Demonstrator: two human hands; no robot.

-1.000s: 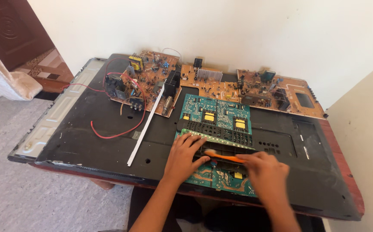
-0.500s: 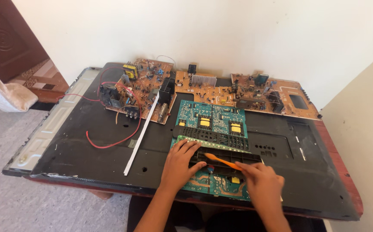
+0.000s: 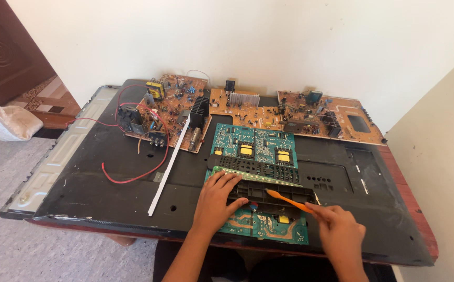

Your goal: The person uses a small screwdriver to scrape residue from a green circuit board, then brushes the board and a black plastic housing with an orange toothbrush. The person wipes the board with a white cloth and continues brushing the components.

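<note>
A: Step rn?

B: Brushing, by the look of it. Right hand [image 3: 342, 236] has its grip clenched on an orange toothbrush [image 3: 287, 199], head end on the black ribbed part [image 3: 268, 192] that lies across the green circuit board [image 3: 255, 172], near the table's front edge, approx. mid-width.

A: Left hand?

B: Left hand [image 3: 215, 201] lies flat w/ fingers spread, pressing the black part's left end. Grip released, holds nothing, just steadies.

A: Other stuff?

B: Brown circuit boards [image 3: 289, 110] along the back edge, red wire [image 3: 133, 177] and a white strip [image 3: 169, 167] on the left half. All on a big black panel [image 3: 106, 198] that covers the table [image 3: 410, 209].

A: Next move needs?

B: My guess: short light strokes along the ribs, left hand pinning the part so it doesn't slide off the board. Small components sit just beside it, so bristles only, no prying w/ the handle.
</note>
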